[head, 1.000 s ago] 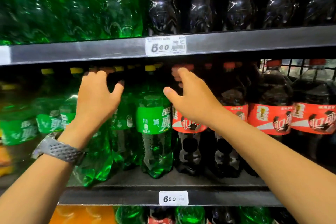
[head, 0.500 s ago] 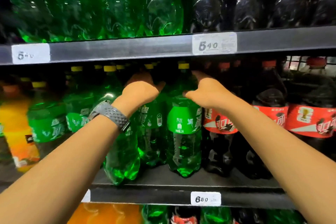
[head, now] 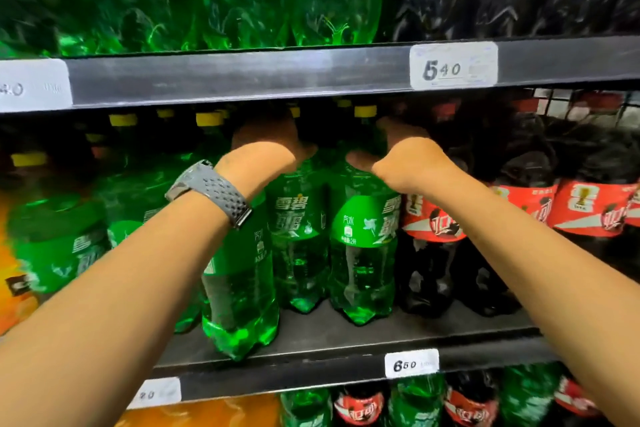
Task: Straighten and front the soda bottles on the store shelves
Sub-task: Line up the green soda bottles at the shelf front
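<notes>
A: Where are the hands, pls?
B: Both are inside the shelf (head: pixel 346 336), among the green bottles. The right hand (head: pixel 405 156) grips the right green bottle (head: pixel 363 229) at the neck. The thumb is on the shoulder and the other fingers curl behind, just under the yellow cap (head: pixel 365 111).
A: And the left?
B: The left hand (head: pixel 266 146), w/ a grey watch band (head: pixel 211 191) on the wrist, lies over the top of the middle green bottle (head: pixel 298 229). That cap is covered and the fingers go into the dark, so I cannot tell if they close round the neck.
A: Are the bottles upright?
B: These two are, touching side by side w/ labels to the front. The front green bottle (head: pixel 239 291) stands nearer the edge, partly behind the left forearm, and looks tilted.
A: What else?
B: The cola bottles (head: pixel 433 218) stand just right of the green ones. The row above is cut off, only lower bodies show. One price tag (head: pixel 453 66) reads 540. The far left is too blurred to read.
</notes>
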The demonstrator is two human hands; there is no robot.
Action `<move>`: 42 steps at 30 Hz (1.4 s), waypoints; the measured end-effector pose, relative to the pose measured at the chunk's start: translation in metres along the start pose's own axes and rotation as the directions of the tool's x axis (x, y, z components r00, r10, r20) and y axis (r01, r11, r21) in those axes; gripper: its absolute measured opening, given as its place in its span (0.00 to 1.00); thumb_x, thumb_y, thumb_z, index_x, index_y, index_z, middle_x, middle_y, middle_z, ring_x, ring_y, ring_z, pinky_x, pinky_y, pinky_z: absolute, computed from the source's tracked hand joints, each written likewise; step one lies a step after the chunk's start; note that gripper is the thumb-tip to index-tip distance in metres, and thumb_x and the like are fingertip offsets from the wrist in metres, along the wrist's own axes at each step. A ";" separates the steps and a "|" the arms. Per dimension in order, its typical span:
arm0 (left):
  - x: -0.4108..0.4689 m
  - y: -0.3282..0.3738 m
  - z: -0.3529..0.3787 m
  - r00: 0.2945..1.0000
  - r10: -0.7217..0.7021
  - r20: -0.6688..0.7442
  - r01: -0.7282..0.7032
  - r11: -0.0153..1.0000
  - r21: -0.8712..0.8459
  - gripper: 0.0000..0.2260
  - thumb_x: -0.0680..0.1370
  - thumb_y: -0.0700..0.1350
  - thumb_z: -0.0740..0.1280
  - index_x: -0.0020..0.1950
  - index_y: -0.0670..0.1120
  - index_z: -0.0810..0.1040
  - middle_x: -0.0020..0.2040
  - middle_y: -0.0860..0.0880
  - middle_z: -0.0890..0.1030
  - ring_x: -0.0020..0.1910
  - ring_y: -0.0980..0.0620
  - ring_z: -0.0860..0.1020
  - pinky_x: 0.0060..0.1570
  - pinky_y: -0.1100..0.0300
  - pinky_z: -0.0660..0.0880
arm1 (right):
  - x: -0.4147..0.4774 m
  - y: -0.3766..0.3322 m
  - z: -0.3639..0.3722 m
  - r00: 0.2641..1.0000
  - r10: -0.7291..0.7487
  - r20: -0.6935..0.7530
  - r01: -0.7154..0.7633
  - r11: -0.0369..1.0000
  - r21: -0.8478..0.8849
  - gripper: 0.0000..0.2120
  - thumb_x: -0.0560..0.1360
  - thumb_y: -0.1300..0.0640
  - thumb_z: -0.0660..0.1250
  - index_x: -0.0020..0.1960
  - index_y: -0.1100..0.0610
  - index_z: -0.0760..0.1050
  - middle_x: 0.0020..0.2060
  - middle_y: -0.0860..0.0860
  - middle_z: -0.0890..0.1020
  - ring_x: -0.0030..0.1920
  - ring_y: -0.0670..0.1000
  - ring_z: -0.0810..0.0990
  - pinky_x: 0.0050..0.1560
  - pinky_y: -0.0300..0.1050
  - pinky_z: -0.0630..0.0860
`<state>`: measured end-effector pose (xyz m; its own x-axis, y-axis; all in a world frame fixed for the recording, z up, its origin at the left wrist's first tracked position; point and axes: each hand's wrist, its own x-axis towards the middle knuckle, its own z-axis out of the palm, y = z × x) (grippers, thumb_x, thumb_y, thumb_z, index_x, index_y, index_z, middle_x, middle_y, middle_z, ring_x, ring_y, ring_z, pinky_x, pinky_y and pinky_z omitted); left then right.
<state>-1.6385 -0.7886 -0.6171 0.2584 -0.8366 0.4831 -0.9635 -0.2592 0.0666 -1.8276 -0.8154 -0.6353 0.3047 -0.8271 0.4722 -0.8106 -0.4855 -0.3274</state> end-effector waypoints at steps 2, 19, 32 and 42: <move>0.003 0.000 0.003 0.998 0.031 -0.060 -0.030 0.999 0.016 0.33 0.71 0.67 0.65 0.66 0.44 0.72 0.62 0.41 0.76 0.59 0.40 0.76 0.53 0.51 0.74 | 0.001 -0.003 0.004 0.999 0.020 -0.036 -0.021 0.999 -0.045 0.41 0.69 0.32 0.66 0.71 0.58 0.64 0.65 0.59 0.72 0.63 0.60 0.73 0.56 0.47 0.72; 0.017 -0.006 0.010 0.998 0.002 -0.066 -0.006 0.998 -0.062 0.26 0.81 0.59 0.53 0.67 0.39 0.70 0.63 0.36 0.74 0.60 0.36 0.74 0.54 0.50 0.70 | 0.021 -0.002 0.015 0.998 -0.037 -0.059 0.028 0.989 -0.142 0.34 0.75 0.35 0.58 0.68 0.62 0.67 0.62 0.61 0.75 0.61 0.61 0.74 0.56 0.49 0.73; -0.001 0.002 -0.004 0.993 -0.081 -0.082 0.078 0.996 -0.048 0.26 0.81 0.58 0.52 0.70 0.40 0.67 0.67 0.37 0.71 0.64 0.36 0.71 0.59 0.47 0.69 | 0.020 -0.006 0.017 0.996 0.000 -0.091 -0.012 0.991 -0.133 0.32 0.76 0.35 0.57 0.63 0.63 0.69 0.56 0.62 0.77 0.56 0.63 0.77 0.43 0.47 0.66; -0.001 -0.005 -0.016 0.998 0.035 -0.050 -0.033 0.999 0.040 0.24 0.82 0.56 0.53 0.68 0.39 0.68 0.64 0.36 0.73 0.61 0.37 0.73 0.51 0.53 0.69 | 0.021 -0.003 0.010 1.000 0.001 -0.009 -0.002 0.998 -0.067 0.34 0.75 0.34 0.57 0.65 0.63 0.68 0.58 0.61 0.76 0.57 0.62 0.76 0.44 0.46 0.68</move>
<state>-1.6348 -0.7784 -0.6040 0.2205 -0.8202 0.5279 -0.9681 -0.2501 0.0159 -1.8132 -0.8345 -0.6327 0.2990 -0.8252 0.4791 -0.8430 -0.4637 -0.2726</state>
